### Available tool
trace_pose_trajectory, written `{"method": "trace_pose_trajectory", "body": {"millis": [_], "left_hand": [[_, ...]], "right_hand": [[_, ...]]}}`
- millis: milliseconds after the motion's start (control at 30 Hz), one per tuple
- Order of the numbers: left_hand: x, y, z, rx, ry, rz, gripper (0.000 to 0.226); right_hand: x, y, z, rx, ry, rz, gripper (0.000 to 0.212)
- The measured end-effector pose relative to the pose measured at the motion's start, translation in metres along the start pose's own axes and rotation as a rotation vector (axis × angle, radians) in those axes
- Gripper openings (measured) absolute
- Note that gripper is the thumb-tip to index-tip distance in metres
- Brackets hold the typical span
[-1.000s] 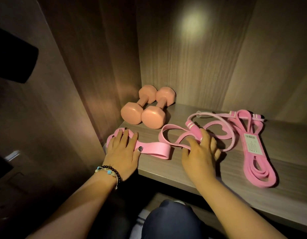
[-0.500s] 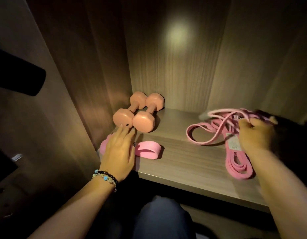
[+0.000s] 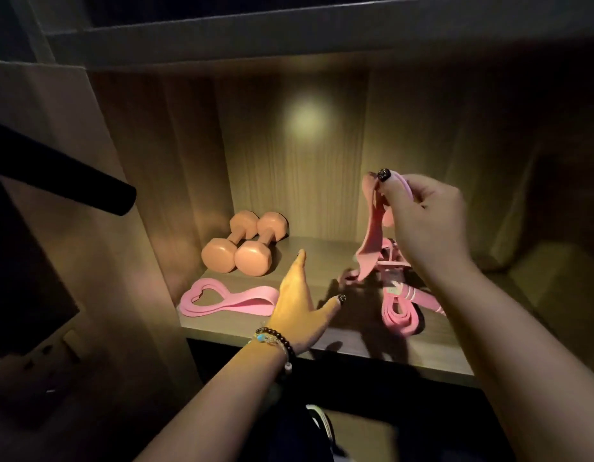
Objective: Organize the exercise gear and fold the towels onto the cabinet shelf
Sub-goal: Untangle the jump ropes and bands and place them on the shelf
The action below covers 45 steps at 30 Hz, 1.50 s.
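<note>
1. Gear partly sorted: dumbbells (image 3: pixel 243 246) sit far left on the shelf (image 3: pixel 322 335), a folded band (image 3: pixel 227 298) lies near left.
2. Right hand (image 3: pixel 425 221) pinches a tangled band (image 3: pixel 370 241) lifted over the right pile (image 3: pixel 400 311); left hand (image 3: pixel 297 305) hovers, fingers (image 3: pixel 334 303) spread, holding nothing.
3. No towels visible; folding remains.
4. A dark bar (image 3: pixel 72 181) juts in at left.

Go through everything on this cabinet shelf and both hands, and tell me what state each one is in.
Dumbbells: lying side by side, back left of the shelf.
Folded pink band: flat near the front left edge.
Lifted pink band: raised, hanging down to the pile.
Band pile: tangled on the shelf.
Left hand: open, fingers straight.
Right hand: pinching the lifted band.
</note>
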State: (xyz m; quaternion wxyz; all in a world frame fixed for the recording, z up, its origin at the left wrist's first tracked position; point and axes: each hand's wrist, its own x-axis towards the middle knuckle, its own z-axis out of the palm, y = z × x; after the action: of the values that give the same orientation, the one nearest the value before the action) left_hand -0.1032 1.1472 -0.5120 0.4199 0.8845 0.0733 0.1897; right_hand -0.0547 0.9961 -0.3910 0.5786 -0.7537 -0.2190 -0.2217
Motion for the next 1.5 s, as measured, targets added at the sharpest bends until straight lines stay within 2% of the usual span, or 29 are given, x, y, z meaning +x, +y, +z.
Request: {"method": "trace_pose_trajectory", "body": {"millis": [67, 133, 200, 267, 333, 433, 533, 633, 700, 767, 867, 933, 1033, 1100, 1233, 1333, 1500], "left_hand": [[-0.001, 0.015, 0.009, -0.082, 0.018, -0.064, 0.095], [-0.001, 0.021, 0.021, -0.122, -0.029, -0.12, 0.088], [-0.006, 0.022, 0.035, -0.119, -0.046, -0.096, 0.057], [-0.012, 0.02, 0.048, -0.021, -0.03, -0.042, 0.027], [-0.018, 0.017, 0.055, 0.071, -0.051, -0.051, 0.016], [-0.023, 0.007, 0.054, -0.117, -0.019, -0.229, 0.02], [-0.026, 0.014, 0.041, -0.584, 0.059, -0.456, 0.026], [-0.047, 0.036, 0.02, -1.06, 0.013, -0.624, 0.022], [-0.065, 0.043, 0.008, -1.279, -0.084, -0.658, 0.015], [-0.083, 0.048, 0.001, -1.4, -0.154, -0.652, 0.023], [-0.109, 0.051, 0.0, -1.47, -0.202, -0.619, 0.04], [-0.122, 0.049, 0.001, -1.473, -0.264, -0.547, 0.048], [-0.135, 0.046, 0.0, -1.499, -0.339, -0.452, 0.06], [-0.138, 0.047, 0.001, -1.496, -0.339, -0.405, 0.059], [-0.14, 0.05, 0.008, -1.456, -0.261, -0.4, 0.054], [-0.142, 0.049, 0.008, -1.469, -0.248, -0.457, 0.059], [-0.146, 0.054, 0.007, -1.516, -0.178, -0.437, 0.048]], "right_hand": [[-0.002, -0.017, -0.013, 0.06, 0.023, -0.027, 0.031], [-0.004, -0.031, -0.026, 0.11, 0.05, -0.031, 0.029], [-0.008, -0.039, -0.035, 0.149, 0.048, -0.019, 0.026], [-0.012, -0.044, -0.041, 0.154, 0.044, -0.028, 0.025], [-0.016, -0.046, -0.047, 0.157, 0.055, -0.036, 0.023], [-0.018, -0.044, -0.055, 0.154, 0.094, -0.044, 0.024], [-0.023, -0.032, -0.059, 0.048, 0.068, -0.056, 0.025], [-0.027, -0.01, -0.056, -0.014, -0.107, 0.168, 0.023], [-0.033, 0.003, -0.05, -0.052, -0.294, 0.341, 0.025], [-0.043, 0.013, -0.046, -0.084, -0.459, 0.423, 0.026], [-0.067, 0.015, -0.053, -0.089, -0.663, 0.395, 0.019], [-0.084, 0.015, -0.061, -0.066, -0.744, 0.313, 0.025], [-0.105, 0.017, -0.072, 0.003, -0.756, 0.178, 0.038], [-0.116, 0.018, -0.075, 0.004, -0.725, 0.114, 0.041], [-0.13, 0.011, -0.073, -0.144, -0.752, -0.053, 0.025], [-0.138, 0.01, -0.065, -0.21, -0.775, -0.092, 0.02], [-0.155, 0.008, -0.051, -0.272, -0.81, -0.142, 0.029]]}}
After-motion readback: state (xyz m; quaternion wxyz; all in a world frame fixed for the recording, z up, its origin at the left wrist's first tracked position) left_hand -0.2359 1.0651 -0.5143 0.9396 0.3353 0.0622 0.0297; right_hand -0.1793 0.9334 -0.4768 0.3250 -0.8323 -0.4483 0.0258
